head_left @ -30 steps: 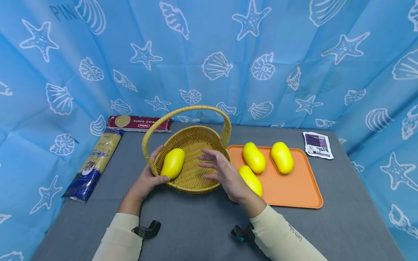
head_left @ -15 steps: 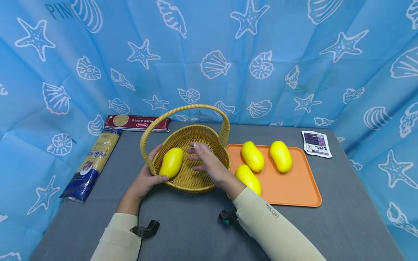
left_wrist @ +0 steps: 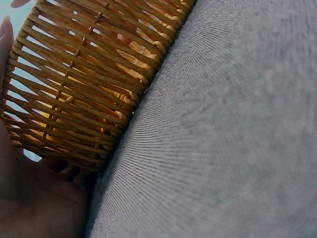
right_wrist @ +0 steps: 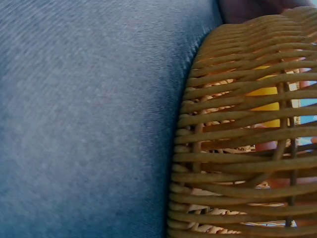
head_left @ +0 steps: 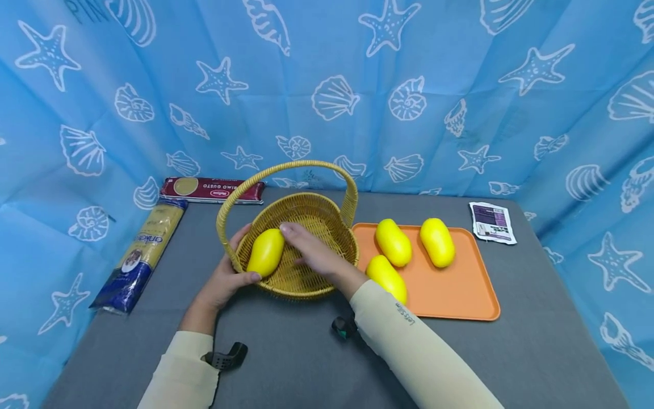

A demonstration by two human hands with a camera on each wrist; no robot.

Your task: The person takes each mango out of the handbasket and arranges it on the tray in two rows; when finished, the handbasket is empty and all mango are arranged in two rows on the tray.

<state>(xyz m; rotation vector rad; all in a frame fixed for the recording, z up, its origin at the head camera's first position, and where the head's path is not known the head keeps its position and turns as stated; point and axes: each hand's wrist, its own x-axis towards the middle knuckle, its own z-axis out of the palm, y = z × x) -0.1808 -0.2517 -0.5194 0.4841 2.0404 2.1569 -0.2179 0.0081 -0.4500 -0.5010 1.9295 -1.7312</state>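
Observation:
A yellow mango [head_left: 266,252] lies in the left part of the wicker basket [head_left: 306,292], which has a tall arched handle. My left hand [head_left: 225,284] grips the basket's left rim, thumb over the edge and fingers along the outer wall. In the left wrist view, that hand [left_wrist: 44,198] is against the woven side. My right hand [head_left: 317,253] reaches inside the basket, its extended fingertips right at the mango's right side; its lower fingers are partly hidden. Through the weave in the right wrist view, yellow of the mango [right_wrist: 267,101] shows.
Right of the basket, an orange tray [head_left: 449,295] bears a mango [head_left: 393,242], another mango [head_left: 437,242] and a third mango [head_left: 386,278]. A white-and-purple packet [head_left: 493,222] lies beyond it. At left are a blue-gold pasta bag [head_left: 140,255] and a red pack [head_left: 212,190].
My right hand has moved left across the basket, from its right side to the mango. The left hand stays on the rim; the view has shifted slightly.

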